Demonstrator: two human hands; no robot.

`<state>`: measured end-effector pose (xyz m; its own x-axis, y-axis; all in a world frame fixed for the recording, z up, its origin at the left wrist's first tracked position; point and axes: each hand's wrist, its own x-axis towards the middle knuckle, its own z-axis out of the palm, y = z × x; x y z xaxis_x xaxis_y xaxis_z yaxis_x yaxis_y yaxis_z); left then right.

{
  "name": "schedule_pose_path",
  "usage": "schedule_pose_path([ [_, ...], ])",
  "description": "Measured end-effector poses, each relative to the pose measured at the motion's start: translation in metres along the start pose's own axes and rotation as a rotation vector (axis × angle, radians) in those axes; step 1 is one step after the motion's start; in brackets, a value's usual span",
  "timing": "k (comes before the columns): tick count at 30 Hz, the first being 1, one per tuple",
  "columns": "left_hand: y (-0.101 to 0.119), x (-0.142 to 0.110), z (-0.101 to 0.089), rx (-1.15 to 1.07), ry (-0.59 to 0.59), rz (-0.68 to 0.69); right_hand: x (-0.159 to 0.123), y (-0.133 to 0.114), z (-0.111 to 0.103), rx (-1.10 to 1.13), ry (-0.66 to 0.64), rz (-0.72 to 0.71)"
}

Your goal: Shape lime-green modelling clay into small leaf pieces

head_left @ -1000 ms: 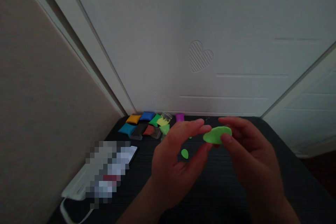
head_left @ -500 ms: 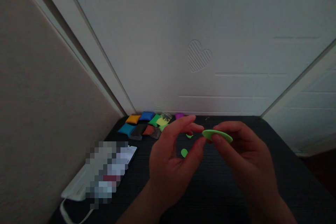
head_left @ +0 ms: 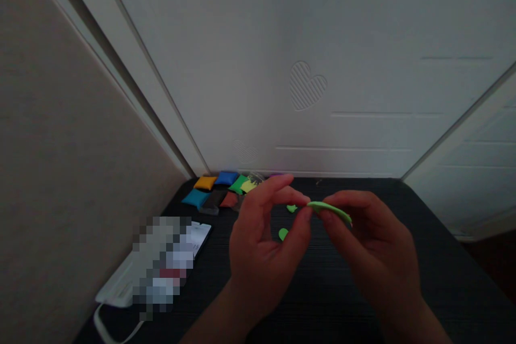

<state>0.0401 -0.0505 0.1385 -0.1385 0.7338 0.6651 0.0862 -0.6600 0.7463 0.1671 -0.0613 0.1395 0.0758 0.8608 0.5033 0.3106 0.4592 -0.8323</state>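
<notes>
The thin, bright-green, clay-like oval [head_left: 335,208] has turned nearly edge-on, its near tip now pinched by the left hand [head_left: 262,242], its body by the right hand [head_left: 381,242], apparently being shaped.

The green piece [head_left: 332,208] you hold looks smooth and matt, like soft modelling clay, and the small green disc [head_left: 283,234] has the same flat finish. Below you, the black tabletop [head_left: 338,290] shows a fine, lined wood-like grain. Your orange packet [head_left: 205,183] and teal packet [head_left: 195,198] look like smooth plastic film. You face a smooth white panel [head_left: 226,64] with a ribbed, moulded heart [head_left: 306,88]; pixelation leaves the pale pouch [head_left: 116,290] uncertain, perhaps cloth or plastic.
</notes>
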Motion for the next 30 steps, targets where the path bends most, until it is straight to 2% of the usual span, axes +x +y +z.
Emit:
schedule_pose_path([
  [9, 0.0003, -0.0003, 0.0001, -0.011, 0.002, 0.005, 0.0008, -0.0008, 0.0008, 0.024, -0.017, -0.021],
  [17, -0.0015, -0.0013, -0.0013, 0.022, -0.061, -0.009, -0.0007, 0.0004, 0.0011, -0.051, -0.017, -0.035],
  [24, -0.0024, -0.0022, -0.0018, 0.030, -0.066, -0.022, 0.0010, 0.0015, 0.0040, -0.032, 0.010, -0.078],
  [30, -0.0028, -0.0029, -0.0009, 0.034, -0.053, -0.027, 0.0031, -0.0006, -0.0001, -0.092, -0.051, -0.094],
])
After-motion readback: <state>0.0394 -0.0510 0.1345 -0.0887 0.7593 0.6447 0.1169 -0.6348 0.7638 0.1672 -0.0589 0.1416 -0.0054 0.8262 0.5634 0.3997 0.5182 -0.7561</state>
